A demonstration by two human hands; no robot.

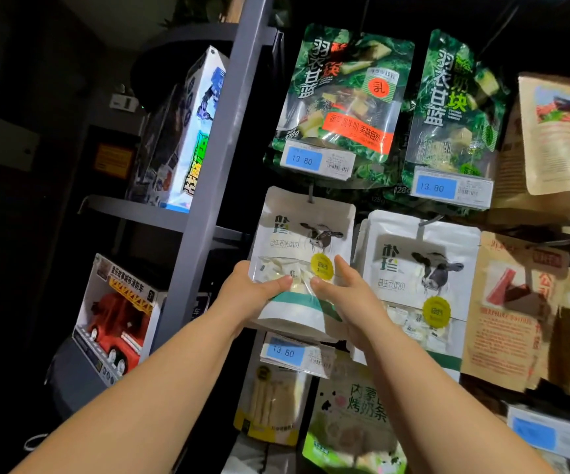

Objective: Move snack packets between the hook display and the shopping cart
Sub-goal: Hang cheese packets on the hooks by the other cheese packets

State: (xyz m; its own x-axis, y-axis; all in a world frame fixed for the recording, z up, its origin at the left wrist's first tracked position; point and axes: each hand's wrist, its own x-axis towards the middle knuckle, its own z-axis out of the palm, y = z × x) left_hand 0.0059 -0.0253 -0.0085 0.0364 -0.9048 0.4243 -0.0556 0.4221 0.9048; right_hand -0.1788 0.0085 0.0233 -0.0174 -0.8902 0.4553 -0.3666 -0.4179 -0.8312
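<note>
A white snack packet with a cow picture and a green band (302,241) hangs by its top hole on a metal hook (310,196) of the display. My left hand (249,295) grips its lower left side, thumb across the clear window. My right hand (348,295) holds the lower right side, thumb on the front. A matching white cow packet (423,268) hangs on the hook to the right. The shopping cart is out of view.
Green kale packets (345,94) hang above with blue price tags (304,160). Brown packets (516,313) hang at the right, other snack bags (351,419) below. A grey upright post (215,159) borders the display; toy boxes (116,313) sit on shelves to the left.
</note>
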